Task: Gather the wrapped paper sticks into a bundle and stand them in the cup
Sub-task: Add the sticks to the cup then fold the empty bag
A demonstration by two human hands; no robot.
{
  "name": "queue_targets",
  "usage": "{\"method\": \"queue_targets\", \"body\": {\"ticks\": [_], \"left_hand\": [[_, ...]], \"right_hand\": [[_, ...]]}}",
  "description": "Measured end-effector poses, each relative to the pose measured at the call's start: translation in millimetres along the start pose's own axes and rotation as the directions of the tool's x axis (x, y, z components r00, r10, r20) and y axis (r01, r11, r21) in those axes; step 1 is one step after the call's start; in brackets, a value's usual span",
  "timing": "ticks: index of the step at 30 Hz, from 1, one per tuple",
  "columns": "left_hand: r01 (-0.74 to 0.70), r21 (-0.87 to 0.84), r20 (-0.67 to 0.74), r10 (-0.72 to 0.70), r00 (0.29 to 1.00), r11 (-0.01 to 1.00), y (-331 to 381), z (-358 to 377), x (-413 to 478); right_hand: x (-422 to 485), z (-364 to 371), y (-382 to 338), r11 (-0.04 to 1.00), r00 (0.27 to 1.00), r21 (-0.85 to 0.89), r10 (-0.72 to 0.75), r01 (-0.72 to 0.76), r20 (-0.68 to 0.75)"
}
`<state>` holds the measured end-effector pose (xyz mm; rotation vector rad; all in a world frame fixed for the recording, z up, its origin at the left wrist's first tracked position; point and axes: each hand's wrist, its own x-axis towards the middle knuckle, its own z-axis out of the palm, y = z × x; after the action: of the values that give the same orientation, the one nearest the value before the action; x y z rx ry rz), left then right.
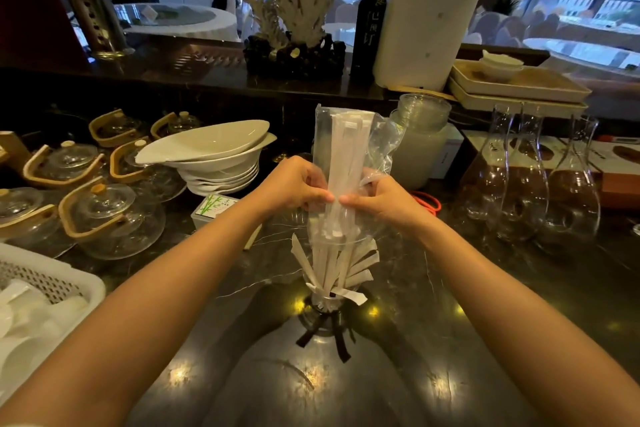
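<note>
A clear plastic bag [341, 149] full of white wrapped paper sticks stands upright over a clear glass cup [332, 291] on the dark counter. My left hand [294, 184] pinches the bag's left side and my right hand [377, 199] pinches its right side, thumbs almost meeting at the front. More wrapped sticks [360, 270] fan out inside the cup below the bag. The bag's lower end reaches the cup's rim.
Glass teapots with wooden handles [104, 215] crowd the left. Stacked white bowls [214, 163] sit behind them, with a small box [213, 206] in front. Glass carafes [530, 180] stand at the right, a white basket [52, 284] at near left, a lidded jar [420, 139] behind.
</note>
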<state>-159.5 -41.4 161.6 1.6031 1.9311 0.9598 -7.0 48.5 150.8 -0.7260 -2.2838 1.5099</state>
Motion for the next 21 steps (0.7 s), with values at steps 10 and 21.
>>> {"method": "queue_targets", "body": {"ticks": [10,21], "left_hand": [[0.028,-0.059,0.034,-0.026,0.999,0.998,-12.9,2.0,-2.9],[0.028,-0.233,-0.004,-0.030,1.000,0.972,-17.6,1.4,-6.5]], "right_hand": [[-4.7,3.1,5.9,1.000,1.000,0.014,-0.026,0.026,-0.004],[-3.7,-1.4,13.9,0.981,0.999,0.189,-0.034,0.041,-0.040]]}}
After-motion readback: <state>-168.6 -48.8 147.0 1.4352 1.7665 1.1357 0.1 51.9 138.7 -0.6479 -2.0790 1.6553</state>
